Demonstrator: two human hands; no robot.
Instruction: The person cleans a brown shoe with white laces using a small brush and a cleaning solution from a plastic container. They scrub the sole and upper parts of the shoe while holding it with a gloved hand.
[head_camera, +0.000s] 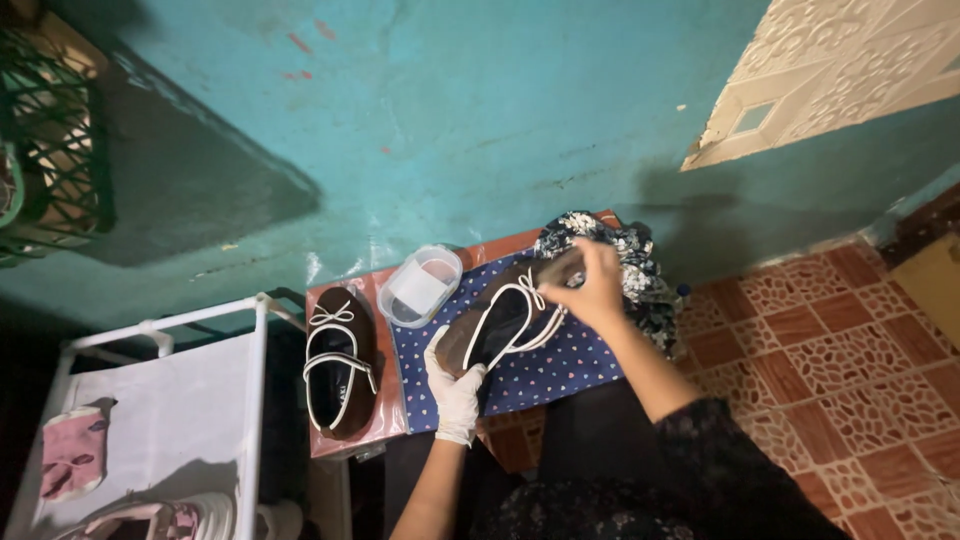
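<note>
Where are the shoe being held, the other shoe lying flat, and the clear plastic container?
held shoe (500, 325), head view, dark insole.
other shoe (340, 365), head view, its middle by the white strap.
clear plastic container (420, 286), head view, its centre.

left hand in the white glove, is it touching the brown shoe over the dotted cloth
Touching. The head view shows the gloved left hand wrapped around the heel end of the brown shoe, fingers against its side, with no gap between them.

Bits and pieces along the teal wall (450, 110)

A second brown shoe (340, 362) lies beside a clear plastic tub (420, 286); a white rack (170, 430) holds a pink sock (72, 452).
</note>
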